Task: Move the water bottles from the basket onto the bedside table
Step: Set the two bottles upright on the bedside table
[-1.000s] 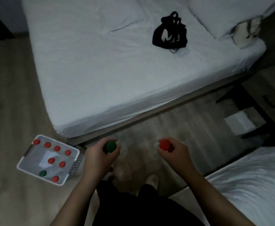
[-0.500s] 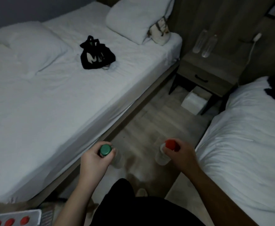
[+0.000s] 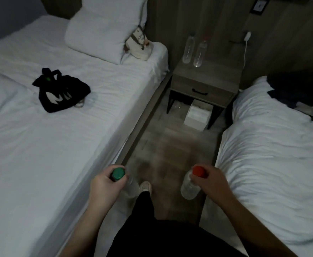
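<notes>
My left hand (image 3: 105,184) grips a clear bottle with a green cap (image 3: 118,173) by its neck. My right hand (image 3: 210,179) grips a clear bottle with a red cap (image 3: 189,186) the same way. Both bottles hang upright over the floor between two beds. Ahead stands the grey wooden bedside table (image 3: 215,73) with one drawer. Two clear bottles (image 3: 193,51) stand side by side at the back left of its top. The basket is out of view.
A white bed (image 3: 59,127) with a black bag (image 3: 61,93), a pillow and a small cream bag lies on the left. Another white bed (image 3: 272,154) lies on the right. A white box (image 3: 198,115) sits under the table. A charger cable hangs on the wall.
The view has swung from the basket on the floor toward the bedside table, which now lies straight ahead and nearer. Both hands keep their hold on the bottles.
</notes>
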Available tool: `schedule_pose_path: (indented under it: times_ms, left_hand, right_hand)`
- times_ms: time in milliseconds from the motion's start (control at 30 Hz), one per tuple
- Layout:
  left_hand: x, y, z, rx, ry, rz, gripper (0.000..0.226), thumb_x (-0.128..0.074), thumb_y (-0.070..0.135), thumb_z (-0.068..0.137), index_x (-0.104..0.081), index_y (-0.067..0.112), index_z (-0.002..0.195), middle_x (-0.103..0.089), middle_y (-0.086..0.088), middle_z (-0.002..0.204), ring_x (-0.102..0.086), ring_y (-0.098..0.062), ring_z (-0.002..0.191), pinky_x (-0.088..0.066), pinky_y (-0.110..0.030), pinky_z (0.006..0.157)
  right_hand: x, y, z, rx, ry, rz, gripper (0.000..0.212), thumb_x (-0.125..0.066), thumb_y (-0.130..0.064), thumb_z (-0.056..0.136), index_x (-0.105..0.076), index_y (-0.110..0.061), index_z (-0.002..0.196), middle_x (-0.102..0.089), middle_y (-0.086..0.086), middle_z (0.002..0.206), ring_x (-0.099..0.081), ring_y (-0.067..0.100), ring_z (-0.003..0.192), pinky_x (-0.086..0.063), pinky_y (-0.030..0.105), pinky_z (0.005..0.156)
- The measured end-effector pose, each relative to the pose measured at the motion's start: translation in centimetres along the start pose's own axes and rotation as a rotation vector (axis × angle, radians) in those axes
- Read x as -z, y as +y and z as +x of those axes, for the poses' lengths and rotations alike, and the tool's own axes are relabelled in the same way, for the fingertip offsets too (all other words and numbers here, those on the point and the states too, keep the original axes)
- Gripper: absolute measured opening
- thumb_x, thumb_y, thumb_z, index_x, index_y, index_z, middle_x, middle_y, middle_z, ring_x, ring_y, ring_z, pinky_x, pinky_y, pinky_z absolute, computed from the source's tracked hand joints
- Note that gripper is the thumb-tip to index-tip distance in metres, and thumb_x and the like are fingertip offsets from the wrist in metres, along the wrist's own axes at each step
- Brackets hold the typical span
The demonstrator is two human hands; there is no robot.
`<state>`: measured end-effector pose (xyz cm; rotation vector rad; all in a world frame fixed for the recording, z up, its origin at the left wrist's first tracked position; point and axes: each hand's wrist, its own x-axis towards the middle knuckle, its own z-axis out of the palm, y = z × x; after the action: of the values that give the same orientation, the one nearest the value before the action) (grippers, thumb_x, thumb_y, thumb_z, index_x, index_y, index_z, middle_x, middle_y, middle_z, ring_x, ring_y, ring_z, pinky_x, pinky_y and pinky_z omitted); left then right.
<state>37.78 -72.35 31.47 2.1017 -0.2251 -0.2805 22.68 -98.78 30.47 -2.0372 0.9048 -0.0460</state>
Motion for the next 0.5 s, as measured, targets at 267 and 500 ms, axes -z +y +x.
schedule_pose_path:
  times_ms: [267,500]
  left_hand:
    - [0.5,3.7,15.5,-0.126,-0.182,0.098,0.016,-0.078,0.020,0.073,-0.068,0.029,0.081,-0.071,0.009,0.077,-0.065,-0.003,0.073,-0.053,-0.029,0.068]
    - [-0.7,6.5,23.6,-0.185,-0.255,0.131,0.021,-0.077,0.018,0.073,-0.067,0.029,0.088,-0.068,0.010,0.083,-0.063,0.002,0.077,-0.052,-0.019,0.067]
  right_hand:
    - [-0.7,-6.9,9.4,-0.139,0.182,0.136,0.020,-0.079,-0.027,0.074,-0.064,-0.035,0.084,-0.065,-0.016,0.076,-0.060,-0.002,0.073,-0.044,0.017,0.065]
    - [-1.0,-10.4,14.4,-0.151,0.324,0.331,0.021,-0.079,-0.022,0.073,-0.069,-0.035,0.087,-0.070,-0.017,0.076,-0.064,-0.007,0.074,-0.050,0.012,0.064]
